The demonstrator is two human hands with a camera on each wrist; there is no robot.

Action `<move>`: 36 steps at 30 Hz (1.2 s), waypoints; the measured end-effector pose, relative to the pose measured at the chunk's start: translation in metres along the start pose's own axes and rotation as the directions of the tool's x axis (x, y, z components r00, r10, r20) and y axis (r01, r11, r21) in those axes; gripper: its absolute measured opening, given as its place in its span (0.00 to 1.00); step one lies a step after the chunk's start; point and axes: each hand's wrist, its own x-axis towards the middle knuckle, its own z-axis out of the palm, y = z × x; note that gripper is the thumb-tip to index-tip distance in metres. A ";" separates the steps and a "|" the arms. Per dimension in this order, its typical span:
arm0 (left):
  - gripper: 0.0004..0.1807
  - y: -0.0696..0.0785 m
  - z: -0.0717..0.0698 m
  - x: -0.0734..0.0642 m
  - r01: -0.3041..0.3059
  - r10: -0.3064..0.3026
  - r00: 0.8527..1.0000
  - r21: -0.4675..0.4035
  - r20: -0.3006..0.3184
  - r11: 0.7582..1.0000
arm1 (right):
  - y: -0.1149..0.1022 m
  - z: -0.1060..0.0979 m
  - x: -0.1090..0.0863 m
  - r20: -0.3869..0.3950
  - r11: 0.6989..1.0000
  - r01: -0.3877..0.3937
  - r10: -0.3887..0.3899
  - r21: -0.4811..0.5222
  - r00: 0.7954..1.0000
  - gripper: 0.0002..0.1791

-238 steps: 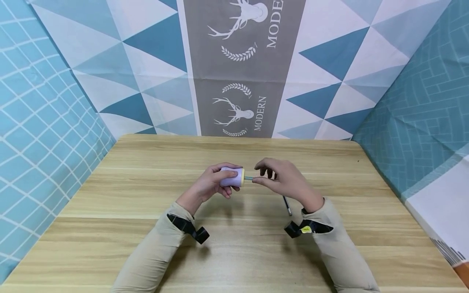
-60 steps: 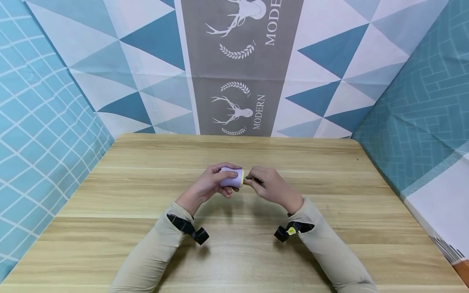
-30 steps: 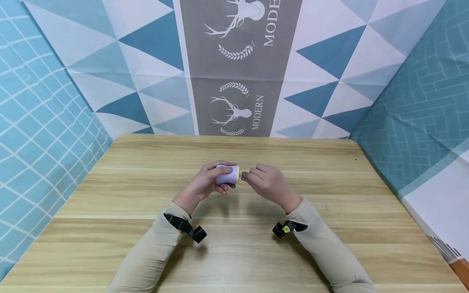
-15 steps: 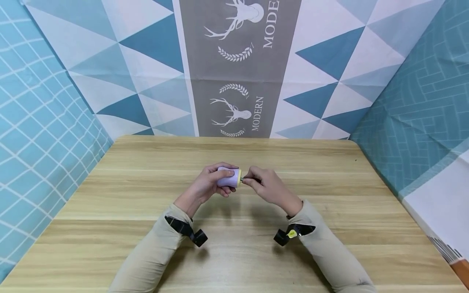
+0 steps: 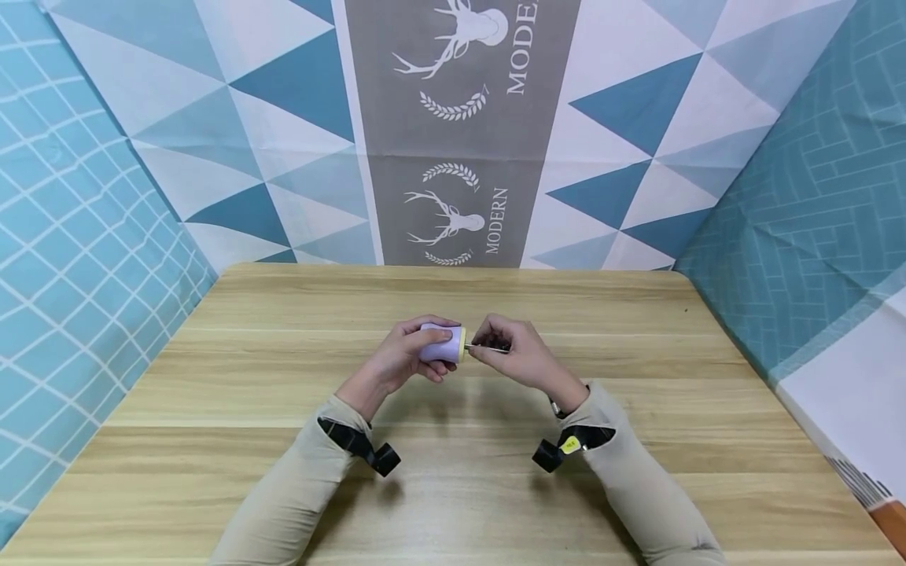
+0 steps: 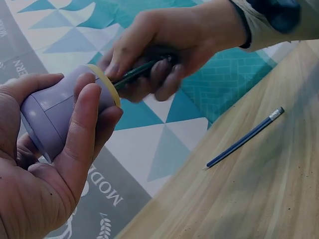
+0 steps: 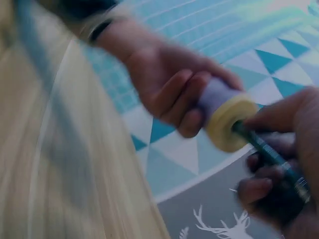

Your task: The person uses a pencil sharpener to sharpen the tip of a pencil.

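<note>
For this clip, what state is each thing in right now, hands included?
Left hand: gripping the purple cylinder.
Right hand: holding the green pencil.
Purple cylinder: held above the table, on its side, yellow end facing the right hand.
Green pencil: one end inside the yellow end; tip hidden.
Dark pencil: lying on the table, untouched.

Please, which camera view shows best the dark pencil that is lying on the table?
The left wrist view. There the dark pencil lies uncovered along its whole length on the wooden table, its silvery band visible. Neither the head view nor the right wrist view shows this pencil.
</note>
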 end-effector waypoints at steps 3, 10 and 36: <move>0.19 0.001 -0.001 0.000 -0.003 0.003 1.000 -0.025 0.002 1.000 | 0.006 0.002 0.002 -0.020 0.865 0.350 -0.383 -0.360 0.924 0.06; 0.21 0.004 0.001 -0.002 0.013 -0.013 1.000 -0.074 0.000 0.997 | 0.017 0.002 0.006 0.193 0.213 0.486 -0.730 -0.847 0.655 0.15; 0.18 -0.012 0.004 0.003 0.064 -0.063 0.998 -0.019 0.011 0.998 | -0.005 -0.005 0.001 0.189 0.870 -0.449 0.415 0.202 0.890 0.18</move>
